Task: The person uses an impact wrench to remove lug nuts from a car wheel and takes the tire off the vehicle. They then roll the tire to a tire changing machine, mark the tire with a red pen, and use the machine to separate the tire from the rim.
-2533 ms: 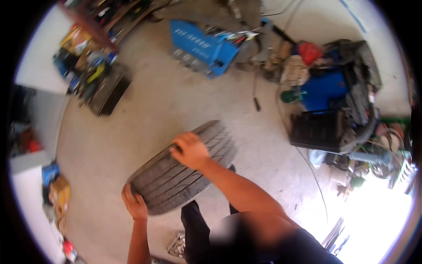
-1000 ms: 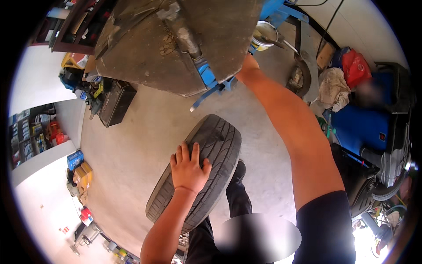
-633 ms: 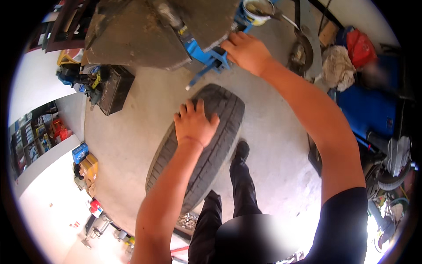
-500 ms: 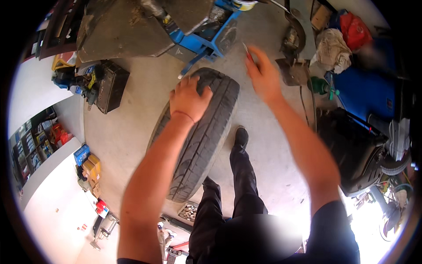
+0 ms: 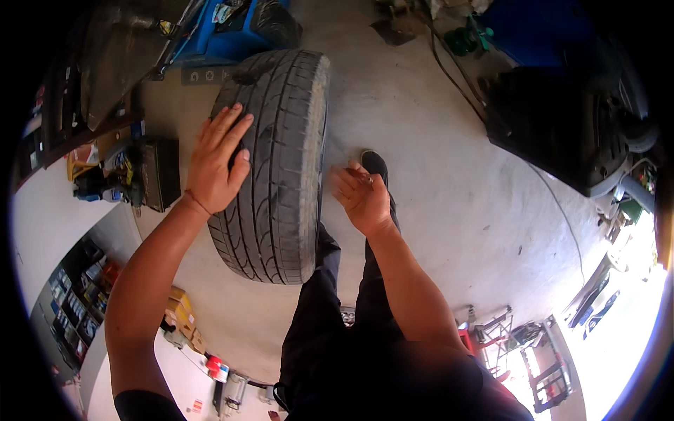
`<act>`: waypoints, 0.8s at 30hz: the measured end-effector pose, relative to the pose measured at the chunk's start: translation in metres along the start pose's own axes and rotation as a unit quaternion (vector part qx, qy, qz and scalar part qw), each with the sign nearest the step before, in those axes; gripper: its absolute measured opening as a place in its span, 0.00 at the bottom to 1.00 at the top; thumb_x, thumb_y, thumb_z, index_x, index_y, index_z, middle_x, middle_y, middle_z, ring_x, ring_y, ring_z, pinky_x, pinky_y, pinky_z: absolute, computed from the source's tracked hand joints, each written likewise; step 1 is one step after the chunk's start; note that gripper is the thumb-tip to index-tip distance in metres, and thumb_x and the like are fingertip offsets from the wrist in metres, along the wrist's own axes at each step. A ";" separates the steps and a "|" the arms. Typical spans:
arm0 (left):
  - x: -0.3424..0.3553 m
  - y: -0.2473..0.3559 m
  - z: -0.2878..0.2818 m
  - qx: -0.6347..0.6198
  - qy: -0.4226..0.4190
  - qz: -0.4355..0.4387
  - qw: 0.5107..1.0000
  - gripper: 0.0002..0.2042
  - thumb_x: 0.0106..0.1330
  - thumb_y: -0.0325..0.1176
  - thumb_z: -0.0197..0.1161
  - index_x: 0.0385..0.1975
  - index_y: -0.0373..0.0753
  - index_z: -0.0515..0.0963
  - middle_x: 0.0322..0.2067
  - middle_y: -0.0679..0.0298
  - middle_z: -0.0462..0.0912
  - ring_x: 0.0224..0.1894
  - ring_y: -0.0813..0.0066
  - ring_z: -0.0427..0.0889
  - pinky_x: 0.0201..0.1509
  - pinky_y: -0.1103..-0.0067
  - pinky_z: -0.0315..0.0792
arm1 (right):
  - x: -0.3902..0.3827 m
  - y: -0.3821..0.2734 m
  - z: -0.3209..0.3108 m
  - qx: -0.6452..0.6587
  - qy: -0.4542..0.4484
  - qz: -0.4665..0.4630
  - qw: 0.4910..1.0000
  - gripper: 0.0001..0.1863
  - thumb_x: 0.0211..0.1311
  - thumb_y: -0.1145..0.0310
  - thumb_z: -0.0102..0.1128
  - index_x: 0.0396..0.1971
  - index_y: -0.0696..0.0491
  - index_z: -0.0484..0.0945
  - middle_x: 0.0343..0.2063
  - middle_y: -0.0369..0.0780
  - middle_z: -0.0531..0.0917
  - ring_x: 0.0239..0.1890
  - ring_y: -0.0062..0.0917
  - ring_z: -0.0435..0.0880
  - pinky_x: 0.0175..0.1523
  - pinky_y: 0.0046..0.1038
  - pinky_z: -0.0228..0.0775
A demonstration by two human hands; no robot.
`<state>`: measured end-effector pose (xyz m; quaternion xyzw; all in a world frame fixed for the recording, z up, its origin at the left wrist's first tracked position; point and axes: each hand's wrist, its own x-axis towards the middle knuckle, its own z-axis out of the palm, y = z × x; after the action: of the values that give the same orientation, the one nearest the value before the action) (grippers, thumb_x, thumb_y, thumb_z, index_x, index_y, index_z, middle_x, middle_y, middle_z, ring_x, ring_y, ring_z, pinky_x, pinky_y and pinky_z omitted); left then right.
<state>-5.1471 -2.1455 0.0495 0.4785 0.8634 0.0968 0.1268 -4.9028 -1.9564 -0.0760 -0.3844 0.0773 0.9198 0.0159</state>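
Observation:
A worn black car tyre stands upright on its tread in front of me, its grooved tread turned towards me. My left hand lies on the left part of the tread with the fingers stretched out and the thumb apart. Close to the tyre's right sidewall, my right hand is turned palm up with curled fingers. A small glint shows between its thumb and fingers, but the thing there is too small and blurred to name. Its fingertips are smeared by motion; whether they touch the sidewall I cannot tell.
A blue machine stands just beyond the tyre. At the left is a dark box with tools beside it. A big black case-like object stands at the right, and a thin cable runs over the floor. My shoe is beside the tyre.
My right hand, which held a small pointed tool with a red handle out to the right, has come down beside the tyre. My left hand has shifted to the tread's left side. The view has turned.

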 end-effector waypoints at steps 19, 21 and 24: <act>-0.100 -0.038 0.002 -0.020 0.003 -0.025 0.999 0.26 0.78 0.42 0.37 0.69 0.32 0.65 0.71 0.50 0.64 0.73 0.52 0.61 0.77 0.64 0.50 | 0.055 0.101 -0.141 -0.341 0.158 -0.006 0.927 0.14 0.68 0.62 0.51 0.35 0.57 0.81 0.21 0.35 0.77 0.22 0.18 0.73 0.29 0.24 0.68; -0.106 -0.031 0.005 -0.023 0.007 -0.007 1.000 0.27 0.77 0.42 0.38 0.68 0.30 0.65 0.71 0.48 0.64 0.74 0.51 0.61 0.77 0.63 0.50 | 0.066 0.094 -0.119 -0.235 0.112 -0.101 0.960 0.13 0.68 0.62 0.50 0.34 0.56 0.79 0.21 0.36 0.78 0.18 0.18 0.72 0.24 0.23 0.64; -0.124 -0.016 0.010 -0.004 0.003 -0.014 1.000 0.28 0.76 0.42 0.38 0.68 0.28 0.64 0.70 0.45 0.63 0.73 0.48 0.60 0.77 0.61 0.50 | 0.090 0.064 -0.091 -0.240 0.170 -0.121 0.948 0.11 0.67 0.64 0.51 0.33 0.56 0.78 0.20 0.36 0.76 0.14 0.19 0.68 0.19 0.25 0.59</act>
<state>-5.0939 -2.2586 0.0509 0.4655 0.8701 0.1003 0.1273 -4.9084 -2.0368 -0.1946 -0.5337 -0.1917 0.8234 0.0213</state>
